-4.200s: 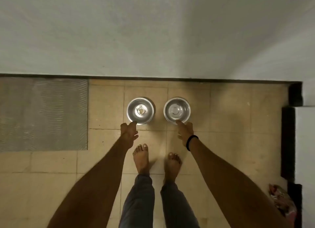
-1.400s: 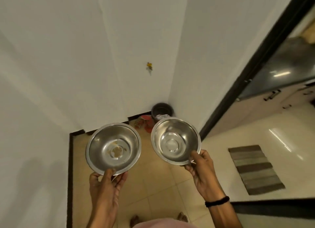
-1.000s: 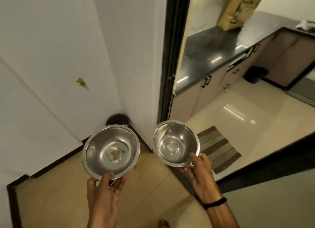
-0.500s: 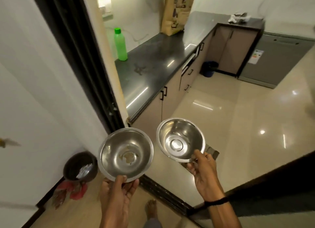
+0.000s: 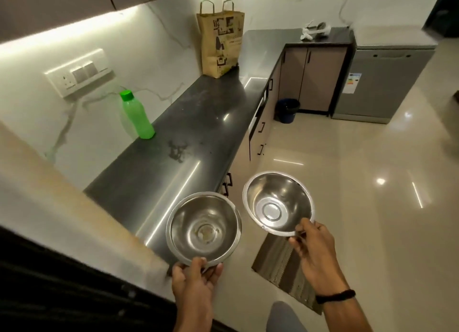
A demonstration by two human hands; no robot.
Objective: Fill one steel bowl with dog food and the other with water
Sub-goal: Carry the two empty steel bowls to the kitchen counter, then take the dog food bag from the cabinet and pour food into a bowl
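I carry two steel bowls in the air at the entrance of a kitchen. My left hand (image 5: 196, 279) pinches the near rim of the left bowl (image 5: 203, 228), which has a few crumbs stuck to its bottom. My right hand (image 5: 314, 254) pinches the near rim of the right bowl (image 5: 278, 204), which is clean and tilted toward me. Both bowls hold nothing. A green plastic bottle (image 5: 135, 115) with a green cap stands upright on the dark countertop (image 5: 198, 123). A brown paper bag (image 5: 219, 37) stands at the counter's far end.
A door frame and wall edge (image 5: 82, 232) are close on my left. A striped mat (image 5: 285, 267) lies on the glossy floor below my right hand. A dark bin (image 5: 286, 109) stands by the cabinets, a grey appliance (image 5: 377, 79) at the far right.
I picked both bowls off the floor, turned right and stepped through the doorway into the kitchen. The countertop is nearer now, and the bowls sit beside its near end.
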